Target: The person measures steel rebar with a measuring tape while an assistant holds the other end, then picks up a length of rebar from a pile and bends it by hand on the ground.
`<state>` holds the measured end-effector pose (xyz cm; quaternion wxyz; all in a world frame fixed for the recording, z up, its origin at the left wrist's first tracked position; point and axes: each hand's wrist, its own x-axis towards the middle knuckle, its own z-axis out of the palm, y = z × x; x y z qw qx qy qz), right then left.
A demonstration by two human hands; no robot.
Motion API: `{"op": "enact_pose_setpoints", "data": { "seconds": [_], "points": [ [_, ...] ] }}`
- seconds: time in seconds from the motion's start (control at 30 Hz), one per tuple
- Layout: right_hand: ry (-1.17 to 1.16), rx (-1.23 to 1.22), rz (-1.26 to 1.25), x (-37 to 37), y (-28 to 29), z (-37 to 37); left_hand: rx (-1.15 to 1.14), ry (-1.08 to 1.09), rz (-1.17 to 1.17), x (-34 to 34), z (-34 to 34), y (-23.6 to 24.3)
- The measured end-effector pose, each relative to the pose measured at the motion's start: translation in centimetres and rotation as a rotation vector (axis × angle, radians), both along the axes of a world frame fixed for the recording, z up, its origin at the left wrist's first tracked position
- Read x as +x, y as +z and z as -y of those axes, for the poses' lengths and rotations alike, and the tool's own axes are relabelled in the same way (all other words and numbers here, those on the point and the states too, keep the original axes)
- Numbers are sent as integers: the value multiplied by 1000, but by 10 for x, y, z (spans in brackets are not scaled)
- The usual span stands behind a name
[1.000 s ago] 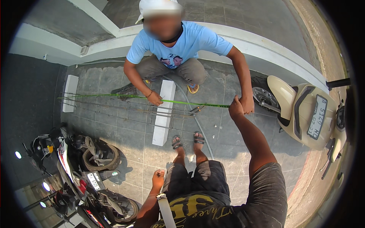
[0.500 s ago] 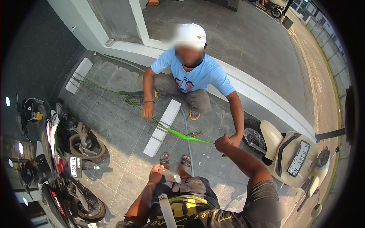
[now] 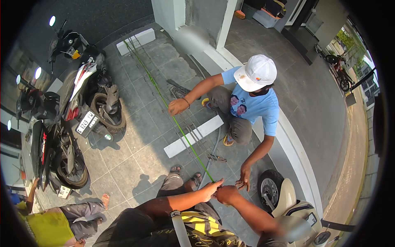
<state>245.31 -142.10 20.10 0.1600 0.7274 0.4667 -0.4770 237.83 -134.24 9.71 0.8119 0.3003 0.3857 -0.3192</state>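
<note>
Green rod (image 3: 173,117) is long and thin, and it runs slanting over the grey tile floor (image 3: 135,164) from the far white block (image 3: 135,41) all the way to my hands. It lies on top of some grey metal bars (image 3: 193,131) that cross a second white block (image 3: 193,136) near my feet.

Two parked motorbikes (image 3: 70,115) stand on my left side, and a cream scooter (image 3: 288,206) stands on my right, just beside my arm.

Another person in a blue shirt (image 3: 255,107) and white cap (image 3: 257,72) squats across from me. One hand of theirs (image 3: 177,106) rests on the green rod farther up, and the other one (image 3: 243,181) hangs down close to my hands.

My left hand (image 3: 210,190) and my right hand (image 3: 227,193) meet at the near end of the green rod. Both have their fingers curled in tight around that end, and they touch each other.
</note>
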Motion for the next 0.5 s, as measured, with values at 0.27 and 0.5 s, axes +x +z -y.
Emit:
{"op": "enact_pose_setpoints", "data": {
  "seconds": [0.27,0.5],
  "points": [
    [-304,-14,74,-61,11,-31,440,60,68,-64,-31,12],
    [-1105,430,-646,-119,-22,20,238,285,-36,-126,-29,-11]
  ]
}}
